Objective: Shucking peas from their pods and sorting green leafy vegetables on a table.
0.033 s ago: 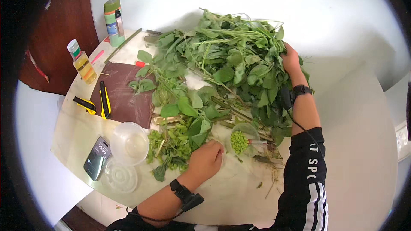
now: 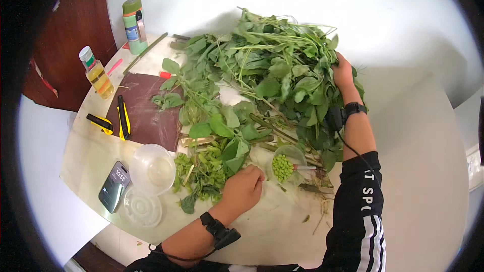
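Note:
A large heap of leafy green stalks [image 2: 282,65] covers the far side of the table. At its right edge, my right hand [image 2: 344,73] is closed on the leafy stalks, its fingertips buried among the leaves. My left hand [image 2: 243,187] rests on the table as a loose fist; anything inside it is hidden. Just left of it lies a small pile of green pods [image 2: 204,168] with leaves. To its right sits a clear bowl [image 2: 301,155] containing shelled green beans [image 2: 282,168], with a thin tool lying across its rim.
Two yellow-and-black utility knives [image 2: 123,118] lie on and beside a brown board [image 2: 151,106]. Nearer are a clear tub [image 2: 164,171], its lid [image 2: 143,206] and a phone [image 2: 115,186]. A bottle of yellow liquid [image 2: 100,78] and a green flask [image 2: 134,27] stand farther back. A white wall [image 2: 393,25] borders the table.
The upper leaves of the heap have shifted slightly to the right, baring more of the white patch beside them. My right hand has moved a little with them; my left hand stays in place.

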Demonstrator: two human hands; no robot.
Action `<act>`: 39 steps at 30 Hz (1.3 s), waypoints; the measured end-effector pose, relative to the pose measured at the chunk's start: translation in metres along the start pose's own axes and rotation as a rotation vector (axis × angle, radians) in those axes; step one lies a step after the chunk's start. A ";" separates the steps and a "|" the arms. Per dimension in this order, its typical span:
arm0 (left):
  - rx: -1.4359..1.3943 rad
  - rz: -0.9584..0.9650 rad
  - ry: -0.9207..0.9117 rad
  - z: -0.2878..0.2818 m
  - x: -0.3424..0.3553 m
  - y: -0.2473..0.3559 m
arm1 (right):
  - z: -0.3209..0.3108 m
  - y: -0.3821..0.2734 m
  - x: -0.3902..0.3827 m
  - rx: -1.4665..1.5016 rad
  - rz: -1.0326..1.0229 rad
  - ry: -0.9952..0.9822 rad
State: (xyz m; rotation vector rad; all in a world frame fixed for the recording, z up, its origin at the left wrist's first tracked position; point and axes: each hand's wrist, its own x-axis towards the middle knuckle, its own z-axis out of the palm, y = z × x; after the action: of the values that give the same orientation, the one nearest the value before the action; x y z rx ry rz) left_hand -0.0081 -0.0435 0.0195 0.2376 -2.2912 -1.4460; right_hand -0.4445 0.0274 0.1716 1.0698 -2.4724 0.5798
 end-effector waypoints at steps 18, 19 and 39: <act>0.058 0.025 -0.004 0.005 0.002 -0.004 | -0.081 -0.025 -0.057 0.000 -0.274 0.151; 0.052 0.047 0.028 0.006 0.002 -0.006 | -0.092 -0.026 -0.072 -0.118 -0.187 0.202; 0.077 0.042 0.004 0.009 0.001 -0.001 | -0.107 -0.120 -0.204 0.233 0.217 -0.071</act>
State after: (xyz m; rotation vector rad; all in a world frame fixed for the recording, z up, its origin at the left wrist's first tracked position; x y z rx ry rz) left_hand -0.0123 -0.0368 0.0159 0.2140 -2.3367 -1.3374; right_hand -0.2054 0.1279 0.1863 0.9224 -2.6517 0.9298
